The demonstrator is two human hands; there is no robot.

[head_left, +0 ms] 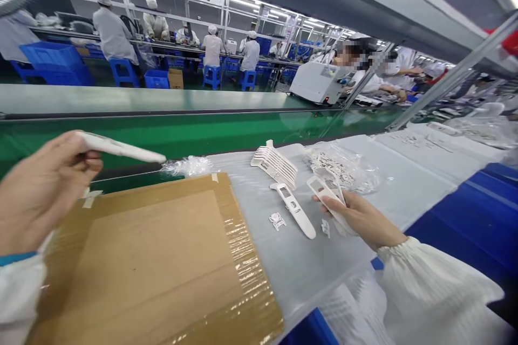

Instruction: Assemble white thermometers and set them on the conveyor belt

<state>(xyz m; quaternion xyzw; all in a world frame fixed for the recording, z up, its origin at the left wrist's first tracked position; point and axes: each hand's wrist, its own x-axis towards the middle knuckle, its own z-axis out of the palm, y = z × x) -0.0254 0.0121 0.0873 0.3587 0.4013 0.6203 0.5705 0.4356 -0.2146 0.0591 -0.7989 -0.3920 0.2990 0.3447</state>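
My left hand (52,180) pinches one end of a long white plastic housing (125,149), held up above the left part of the cardboard. Over the grey work mat, my right hand (360,215) is closed on white plastic housing parts (326,194), one with a rectangular window. Beside it lies another long white housing (295,210) with a cut-out. Two small white plastic clips rest close by, one clip (277,221) to the left and another clip (326,228) just under the right hand. Behind them sits a row of stacked white housings (275,164).
A taped cardboard sheet (162,259) covers the front left. An open plastic bag of small white parts (343,167) lies behind my right hand. Clear plastic scraps (189,166) sit near the green conveyor (226,132). Blue bins (465,237) stand at right; co-workers sit beyond.
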